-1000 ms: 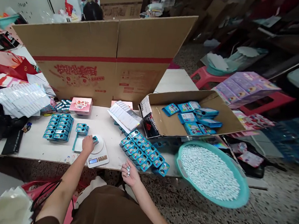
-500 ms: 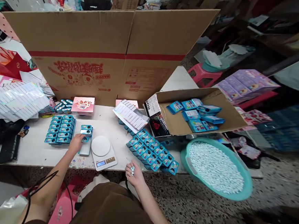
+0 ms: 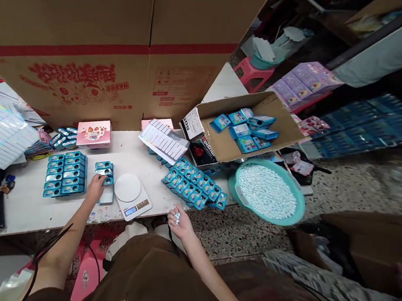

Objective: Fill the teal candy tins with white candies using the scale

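Observation:
My left hand (image 3: 95,188) has its fingers closed on a small blue box (image 3: 107,180) in a short row left of the white kitchen scale (image 3: 127,188). Under the near end of that row a pale flat block (image 3: 106,196) shows. Palm up near the table's front edge, my right hand (image 3: 181,224) cups several small pale pellets (image 3: 177,218) in curled fingers. Slanted rows of blue boxes (image 3: 193,184) lie just beyond it. To the right, a turquoise basin (image 3: 299,213) is full of similar pale pellets (image 3: 267,190).
A block of blue boxes (image 3: 65,173) stands left of my left hand. Behind are a pink box (image 3: 94,133), a sheet of labels (image 3: 163,141) and a tall cardboard carton (image 3: 98,86). An open carton (image 3: 286,125) at right holds loose blue boxes (image 3: 248,144).
The view has turned right and downward, so the table's things sit further left. My left hand remains at the short row, and my right hand still cups the pellets.

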Action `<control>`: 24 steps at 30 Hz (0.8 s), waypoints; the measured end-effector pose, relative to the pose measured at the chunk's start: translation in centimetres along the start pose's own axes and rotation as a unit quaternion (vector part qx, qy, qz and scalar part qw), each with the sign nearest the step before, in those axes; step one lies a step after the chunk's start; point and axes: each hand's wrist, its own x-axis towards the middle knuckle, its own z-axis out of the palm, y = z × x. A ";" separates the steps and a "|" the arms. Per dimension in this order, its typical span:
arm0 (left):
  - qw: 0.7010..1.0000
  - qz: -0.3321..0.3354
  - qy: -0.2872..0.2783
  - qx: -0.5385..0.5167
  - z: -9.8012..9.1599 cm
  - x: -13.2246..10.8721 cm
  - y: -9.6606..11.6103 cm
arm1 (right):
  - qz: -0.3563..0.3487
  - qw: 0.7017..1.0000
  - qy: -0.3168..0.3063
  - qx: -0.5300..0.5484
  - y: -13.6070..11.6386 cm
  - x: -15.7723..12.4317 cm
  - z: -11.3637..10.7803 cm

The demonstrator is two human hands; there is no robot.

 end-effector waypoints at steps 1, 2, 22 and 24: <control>1.000 0.007 0.009 0.011 0.2 -0.1 -0.2 | 0.000 1.000 0.008 0.006 -0.1 0.0 0.1; 0.999 0.010 0.023 0.026 0.3 -0.2 -0.4 | 0.001 1.000 0.016 0.012 -0.1 0.0 0.1; 0.980 0.126 0.115 -0.099 2.0 2.9 13.1 | -0.030 0.999 0.029 0.034 -3.7 -1.6 -0.5; 0.976 0.158 0.061 -0.133 2.9 4.3 18.9 | -0.026 0.999 0.026 0.035 -5.0 -2.0 -1.0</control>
